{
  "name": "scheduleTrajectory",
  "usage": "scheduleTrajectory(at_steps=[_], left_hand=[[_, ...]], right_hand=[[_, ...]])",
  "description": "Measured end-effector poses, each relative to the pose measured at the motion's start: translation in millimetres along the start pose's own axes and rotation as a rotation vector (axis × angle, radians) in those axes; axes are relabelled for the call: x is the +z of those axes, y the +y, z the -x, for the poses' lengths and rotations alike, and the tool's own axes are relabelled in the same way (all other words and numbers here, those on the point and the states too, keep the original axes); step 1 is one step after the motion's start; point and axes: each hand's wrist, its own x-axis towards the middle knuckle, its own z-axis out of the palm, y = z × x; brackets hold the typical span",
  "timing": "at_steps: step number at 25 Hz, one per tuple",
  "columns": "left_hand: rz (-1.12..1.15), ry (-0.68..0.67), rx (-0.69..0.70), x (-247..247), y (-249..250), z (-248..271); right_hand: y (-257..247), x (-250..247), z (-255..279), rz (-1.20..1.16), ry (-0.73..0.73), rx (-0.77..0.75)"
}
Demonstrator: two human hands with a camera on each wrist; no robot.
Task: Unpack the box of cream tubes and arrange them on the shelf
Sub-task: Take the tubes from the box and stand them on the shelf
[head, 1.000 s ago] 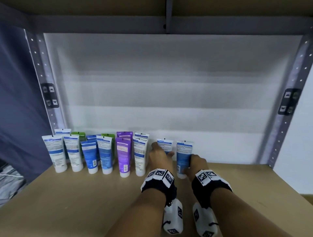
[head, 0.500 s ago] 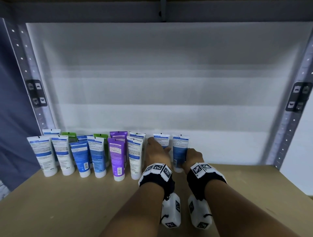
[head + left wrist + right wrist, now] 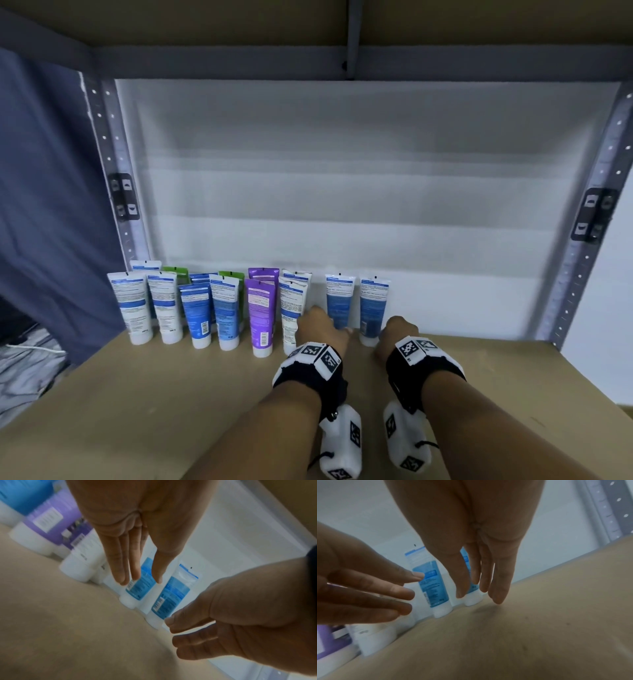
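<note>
Several cream tubes (image 3: 226, 308) stand cap-down in two rows at the back left of the wooden shelf (image 3: 154, 404). Two blue tubes stand upright at the right end: one (image 3: 339, 303) (image 3: 142, 588) (image 3: 430, 585) before my left hand, the other (image 3: 372, 306) (image 3: 175, 595) (image 3: 471, 596) before my right. My left hand (image 3: 323, 325) (image 3: 139, 580) has straight fingers just short of its tube and holds nothing. My right hand (image 3: 394, 330) (image 3: 479, 595) points its straight fingers down at its tube's cap, also without a grip.
A white back panel (image 3: 342, 188) closes the shelf behind the tubes. Grey perforated uprights stand at the left (image 3: 118, 205) and right (image 3: 582, 240). A blue curtain (image 3: 44, 205) hangs at the left. Bare shelf board (image 3: 479, 359) lies right of the last tube.
Both hands held the two blue tubes at the row's right end; they have now let go and drawn back slightly. The tubes stay upright.
</note>
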Motion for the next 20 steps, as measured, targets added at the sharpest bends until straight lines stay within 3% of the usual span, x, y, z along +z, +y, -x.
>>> scheduleTrajectory(at_steps=[3, 10, 17, 20], left_hand=[[-0.021, -0.045, 0.008, -29.7, -17.1, 18.1], [-0.039, 0.043, -0.09, -133.6, -108.2, 95.8], [-0.083, 0.206, -0.298, -231.4, -248.4, 190.9], [-0.091, 0.236, -0.357, -252.5, -298.0, 217.7]], right_hand=[[-10.3, 6.3, 28.1, 0.008, -0.031, -0.053], [-83.4, 52.6, 138.8, -0.068, -0.12, -0.253], [-181.8, 137.6, 291.1, -0.07, -0.309, -0.605], [-208.1, 173.3, 328.4, -0.083, -0.332, -0.7]])
